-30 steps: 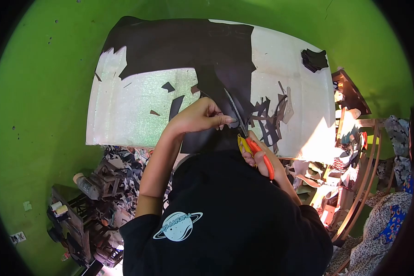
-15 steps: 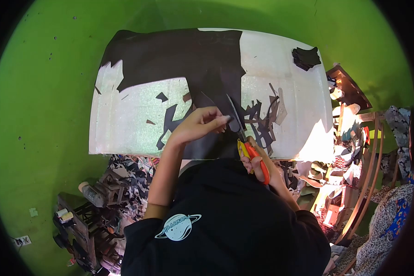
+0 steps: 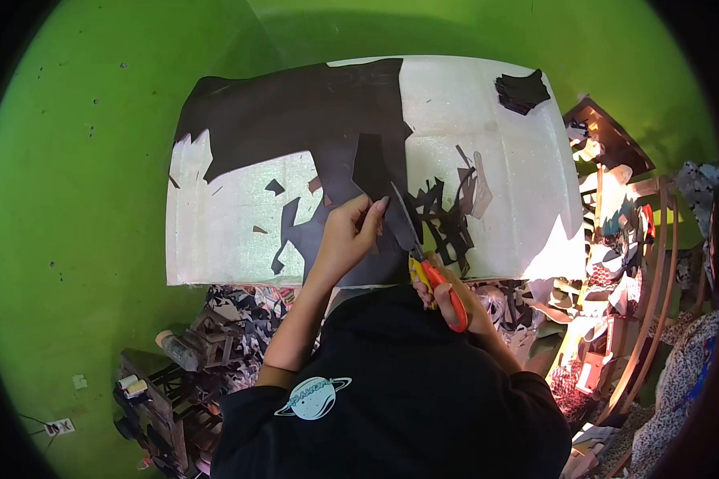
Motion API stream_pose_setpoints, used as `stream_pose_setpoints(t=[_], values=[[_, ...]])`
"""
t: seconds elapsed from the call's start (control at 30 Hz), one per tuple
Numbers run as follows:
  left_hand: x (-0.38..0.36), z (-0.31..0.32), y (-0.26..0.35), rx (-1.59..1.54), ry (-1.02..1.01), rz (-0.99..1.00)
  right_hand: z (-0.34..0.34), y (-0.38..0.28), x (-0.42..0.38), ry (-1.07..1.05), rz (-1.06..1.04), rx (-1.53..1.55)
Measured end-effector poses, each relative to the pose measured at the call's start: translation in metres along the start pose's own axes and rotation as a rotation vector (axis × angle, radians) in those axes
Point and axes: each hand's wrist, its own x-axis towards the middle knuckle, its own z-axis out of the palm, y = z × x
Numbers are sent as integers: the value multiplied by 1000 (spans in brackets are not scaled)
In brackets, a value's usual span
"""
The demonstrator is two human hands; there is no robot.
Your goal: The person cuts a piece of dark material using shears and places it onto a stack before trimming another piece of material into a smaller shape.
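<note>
My right hand (image 3: 446, 297) is closed round the handles of a pair of scissors (image 3: 437, 279), one orange and one yellow. Their long blades point up and left across a narrow arm of the large dark sheet (image 3: 287, 112). Beside the blades, my left hand (image 3: 347, 243) pinches the lower end of a darker cut piece (image 3: 368, 164) between thumb and fingers. This piece overlaps the sheet. Thin dark offcuts (image 3: 447, 223) lie just right of the blades, and more scraps (image 3: 288, 219) lie left of my left hand.
A white-topped table (image 3: 527, 184) carries the sheet. A stack of dark cut pieces (image 3: 523, 92) sits at its far right corner. Scraps cover the floor below, with a plastic bottle (image 3: 180, 351) at left and a curved wooden frame (image 3: 643, 303) at right. Green walls surround the table.
My left hand has drawn back slightly left from the blades, and the darker piece shows more clearly above it. The scissors stay in my right hand. The whole view has shifted a little.
</note>
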Motion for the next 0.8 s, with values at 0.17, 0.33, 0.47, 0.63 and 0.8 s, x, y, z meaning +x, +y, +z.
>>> stream_pose_setpoints(t=[0.17, 0.33, 0.47, 0.63, 0.8], values=[[5, 12, 4, 98, 23, 55, -11, -1, -1, -14, -1, 33], [11, 23, 5, 137, 132, 192, -24, 1, 1, -39, 13, 53], [14, 23, 7, 151, 135, 193, -24, 0, 3, -10, 17, 79], [17, 26, 19, 158, 151, 200, -21, -9, 9, -9, -53, 205], [18, 25, 21, 231, 111, 213, -21, -5, 11, -65, -31, 254]])
